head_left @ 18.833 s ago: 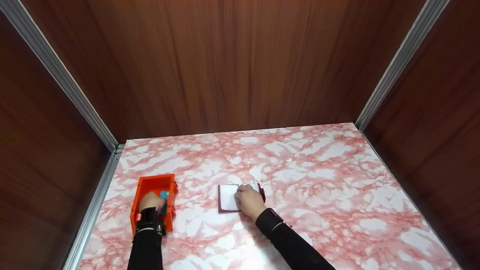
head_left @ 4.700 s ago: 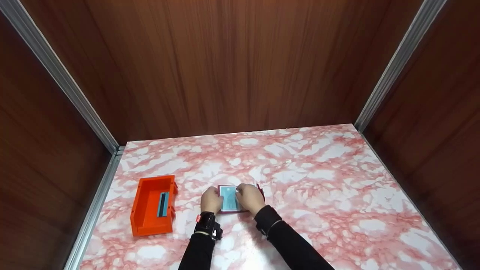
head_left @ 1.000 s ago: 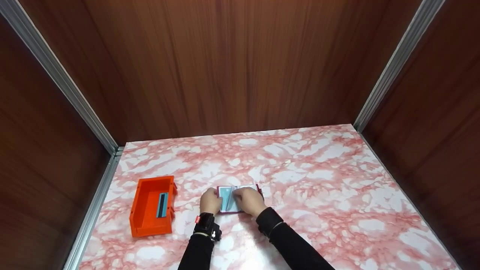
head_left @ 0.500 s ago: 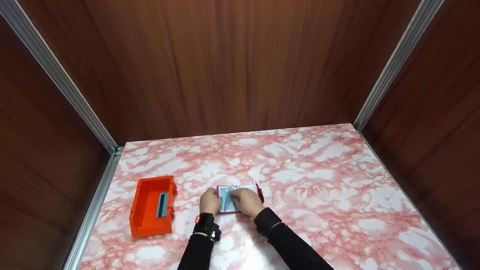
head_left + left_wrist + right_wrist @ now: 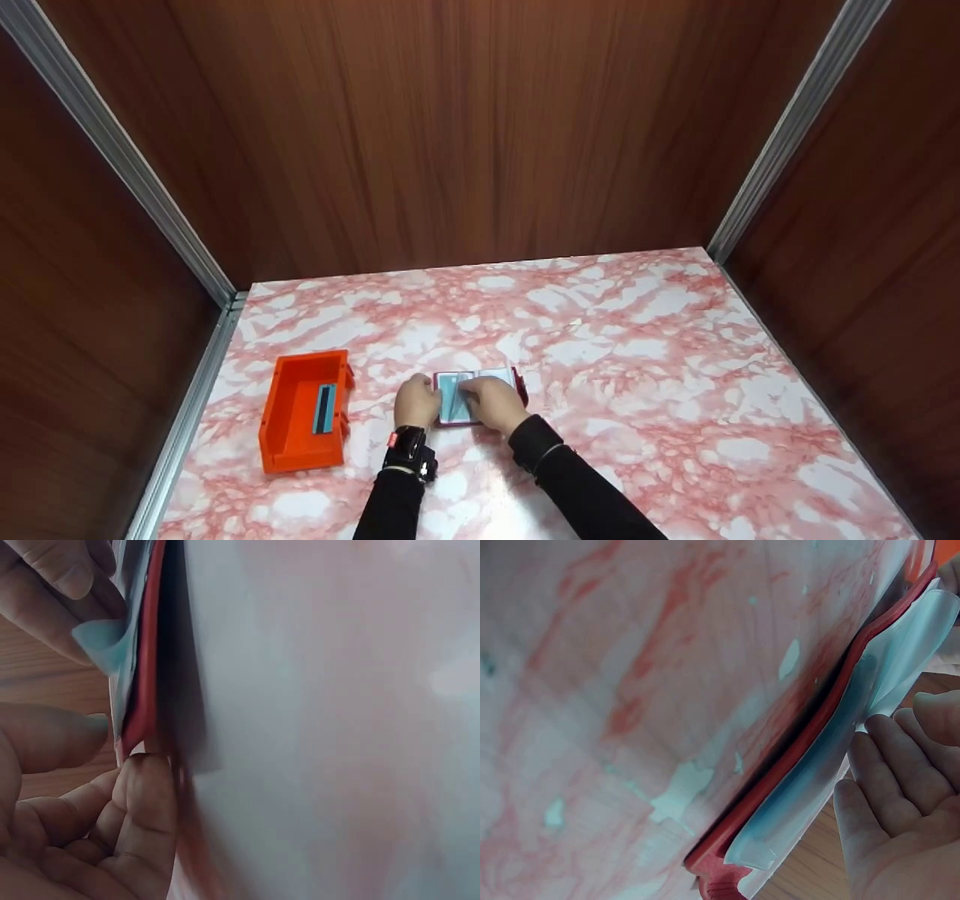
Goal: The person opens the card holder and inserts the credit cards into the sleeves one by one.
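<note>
The left hand [image 5: 416, 403] pinches the red card holder [image 5: 149, 645] at its edge. The right hand [image 5: 497, 405] pinches one clear leaf [image 5: 907, 652].

No text, brand or number could be read in any of the three views. In the head view, lower centre of the frame, a small red tag [image 5: 392, 439] sits on the black band [image 5: 409, 444] at the person's left wrist; any lettering on it is too small to read. At centre, the face of the pale-blue card [image 5: 448, 401] in the dark-red holder [image 5: 520, 382] is illegible. At left, the striped blue card [image 5: 329, 409] inside the orange bin [image 5: 294, 411] likewise yields no readable characters.
</note>
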Demonstrator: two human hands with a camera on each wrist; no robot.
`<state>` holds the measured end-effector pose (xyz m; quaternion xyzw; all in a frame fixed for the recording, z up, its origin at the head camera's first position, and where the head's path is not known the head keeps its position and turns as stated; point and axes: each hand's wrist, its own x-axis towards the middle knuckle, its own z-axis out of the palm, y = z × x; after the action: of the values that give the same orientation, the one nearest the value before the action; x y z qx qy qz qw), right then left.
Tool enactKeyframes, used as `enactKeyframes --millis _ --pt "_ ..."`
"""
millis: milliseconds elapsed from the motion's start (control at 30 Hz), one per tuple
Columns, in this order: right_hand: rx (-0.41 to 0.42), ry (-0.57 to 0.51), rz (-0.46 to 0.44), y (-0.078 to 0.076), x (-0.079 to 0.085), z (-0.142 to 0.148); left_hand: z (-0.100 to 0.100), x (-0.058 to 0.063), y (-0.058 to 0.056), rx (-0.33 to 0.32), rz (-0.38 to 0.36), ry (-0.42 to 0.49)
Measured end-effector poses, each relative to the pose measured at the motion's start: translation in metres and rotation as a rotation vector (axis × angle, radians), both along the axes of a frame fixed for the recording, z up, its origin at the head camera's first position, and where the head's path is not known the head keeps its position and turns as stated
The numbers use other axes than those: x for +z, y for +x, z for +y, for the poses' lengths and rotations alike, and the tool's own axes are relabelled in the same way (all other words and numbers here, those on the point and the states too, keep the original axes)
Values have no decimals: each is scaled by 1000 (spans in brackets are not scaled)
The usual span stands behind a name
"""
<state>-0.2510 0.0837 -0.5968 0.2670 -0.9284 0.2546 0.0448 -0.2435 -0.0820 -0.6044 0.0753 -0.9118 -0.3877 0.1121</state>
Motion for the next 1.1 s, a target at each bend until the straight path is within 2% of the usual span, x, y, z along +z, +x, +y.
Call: enactKeyframes --millis 100,267,433,633,767,1100 --pt "2 -5 -9 -1 0 0 -1 5 3 -8 29 7" --pt "0 -10 -2 -1 0 1 1 9 13 -76 58 13" --pt "-3 -13 8 -1 0 1 4 9 22 -131 35 20" --pt "-10 -7 -13 0 0 0 8 6 25 -178 11 -36" --pt "-13 -11 -13 0 -1 0 9 3 24 -187 -2 -38" --pt "-7 -26 29 0 -2 0 11 -4 23 -155 45 -83"
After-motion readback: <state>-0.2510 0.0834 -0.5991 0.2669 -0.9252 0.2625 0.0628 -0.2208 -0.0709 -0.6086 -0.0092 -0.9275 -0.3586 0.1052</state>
